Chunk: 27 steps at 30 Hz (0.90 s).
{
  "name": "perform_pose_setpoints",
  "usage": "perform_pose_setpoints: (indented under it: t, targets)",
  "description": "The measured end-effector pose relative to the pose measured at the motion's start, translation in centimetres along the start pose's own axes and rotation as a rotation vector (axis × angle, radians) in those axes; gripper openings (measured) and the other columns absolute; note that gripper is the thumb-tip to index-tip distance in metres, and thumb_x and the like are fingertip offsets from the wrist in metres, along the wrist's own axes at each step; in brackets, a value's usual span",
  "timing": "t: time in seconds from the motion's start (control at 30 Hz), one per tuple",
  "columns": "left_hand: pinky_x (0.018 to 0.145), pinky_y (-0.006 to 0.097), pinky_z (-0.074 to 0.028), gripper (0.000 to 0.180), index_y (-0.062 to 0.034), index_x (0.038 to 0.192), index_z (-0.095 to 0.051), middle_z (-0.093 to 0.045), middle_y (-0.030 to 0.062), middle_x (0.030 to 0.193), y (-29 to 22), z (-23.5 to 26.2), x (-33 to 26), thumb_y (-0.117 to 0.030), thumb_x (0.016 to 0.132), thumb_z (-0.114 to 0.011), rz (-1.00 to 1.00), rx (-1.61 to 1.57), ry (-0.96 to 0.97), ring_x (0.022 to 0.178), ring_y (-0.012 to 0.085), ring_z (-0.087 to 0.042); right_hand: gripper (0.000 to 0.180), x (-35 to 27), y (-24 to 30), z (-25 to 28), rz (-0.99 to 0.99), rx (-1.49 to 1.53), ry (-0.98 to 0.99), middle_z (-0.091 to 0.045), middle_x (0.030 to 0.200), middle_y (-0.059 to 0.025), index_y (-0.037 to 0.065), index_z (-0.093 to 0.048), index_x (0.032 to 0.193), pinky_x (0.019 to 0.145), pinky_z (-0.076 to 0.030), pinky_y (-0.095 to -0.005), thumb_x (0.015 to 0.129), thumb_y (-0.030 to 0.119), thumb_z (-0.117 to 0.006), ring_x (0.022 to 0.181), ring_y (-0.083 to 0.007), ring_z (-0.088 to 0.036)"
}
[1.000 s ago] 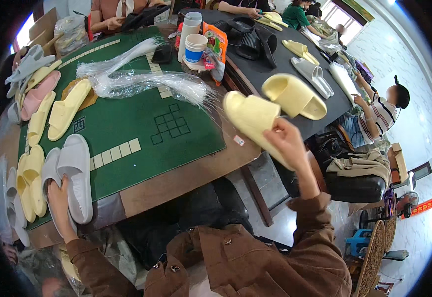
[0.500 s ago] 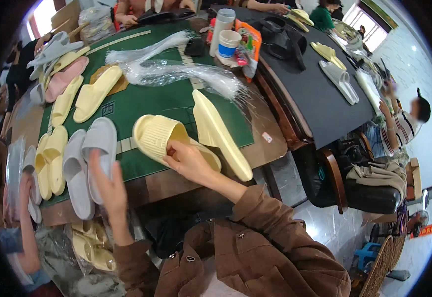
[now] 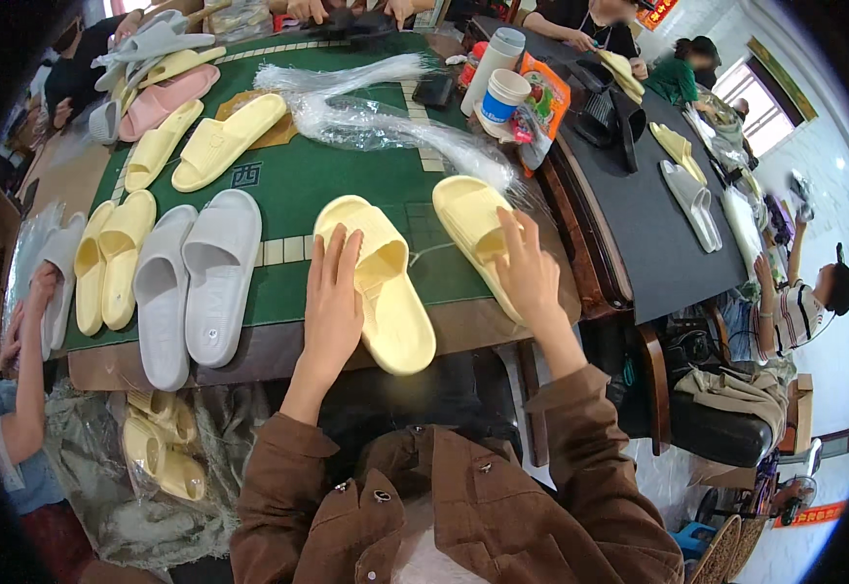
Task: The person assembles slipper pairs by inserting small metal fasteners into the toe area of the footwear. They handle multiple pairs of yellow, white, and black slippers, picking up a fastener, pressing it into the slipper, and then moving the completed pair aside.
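Two pale yellow slide sandals lie side by side at the near edge of the green table. My left hand rests flat on the left yellow sandal, fingers apart along its strap. My right hand lies on the right yellow sandal, fingers spread over its strap and heel. Neither hand closes around its sandal. Left of them sits a pair of grey sandals, then a yellow pair.
Clear plastic bags lie across the table's middle, with more yellow and pink sandals at the far left. Cups stand at the back right. Another person's hand touches a grey sandal at left. Bagged yellow sandals lie below the table.
My right hand brought the yellow sandals from the air down onto the table. My left hand left the grey pair and came right onto the left yellow sandal.
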<state>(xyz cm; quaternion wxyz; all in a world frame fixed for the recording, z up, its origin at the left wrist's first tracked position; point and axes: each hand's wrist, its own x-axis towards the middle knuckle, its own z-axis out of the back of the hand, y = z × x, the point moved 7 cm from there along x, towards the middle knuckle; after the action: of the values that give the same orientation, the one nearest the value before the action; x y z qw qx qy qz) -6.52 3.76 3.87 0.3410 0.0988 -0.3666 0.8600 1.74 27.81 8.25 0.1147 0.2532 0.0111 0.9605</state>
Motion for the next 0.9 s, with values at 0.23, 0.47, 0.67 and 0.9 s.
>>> perform_pose_setpoints:
  t: [0.23,0.47,0.67,0.9]
  targets:
    - [0.113,0.049,-0.027,0.071,-0.0106,0.143,-0.033,-0.028,0.0165,0.15,0.2,0.1,0.1,0.016,0.078,-0.045,-0.001,-0.055,-0.036,0.139,0.0444,-0.022,0.018,2.6,-0.2,-1.2,0.12,-0.034,-0.06,-0.054,0.084,-0.0108,0.011,-0.055,0.097,0.054,-0.051,-0.0426,0.079,0.011,-0.059,0.056,-0.0314,-0.061]
    - [0.116,0.042,-0.024,0.075,-0.0078,0.137,-0.044,-0.034,0.0157,0.148,1.8,1.7,0.0,0.023,0.069,-0.037,0.062,-0.365,0.014,0.141,0.036,-0.024,0.039,0.1,6.4,-1.6,0.104,0.068,0.003,-0.053,0.084,-0.0099,0.013,-0.055,0.112,0.052,-0.05,-0.0414,0.074,0.009,-0.064,0.056,-0.0303,-0.06]
    - [0.115,0.041,-0.023,0.073,-0.007,0.135,-0.047,-0.037,0.0153,0.145,1.4,0.9,-0.3,0.023,0.07,-0.036,0.105,-0.374,-0.12,0.141,0.0354,-0.026,0.049,0.4,6.0,-2.6,0.131,0.112,0.158,-0.052,0.092,-0.0116,0.014,-0.051,0.125,0.056,-0.051,-0.0435,0.078,0.013,-0.065,0.063,-0.033,-0.061]
    - [0.112,0.04,-0.028,0.057,-0.0043,0.133,-0.049,-0.041,0.0159,0.143,0.5,1.4,-0.7,0.013,0.079,-0.042,0.07,-0.2,-0.209,0.135,0.0339,-0.036,0.026,2.1,7.5,3.0,0.194,0.581,0.349,-0.062,0.097,-0.0165,0.001,-0.059,0.111,0.066,-0.052,-0.0404,0.088,0.013,-0.06,0.075,-0.0296,-0.066]
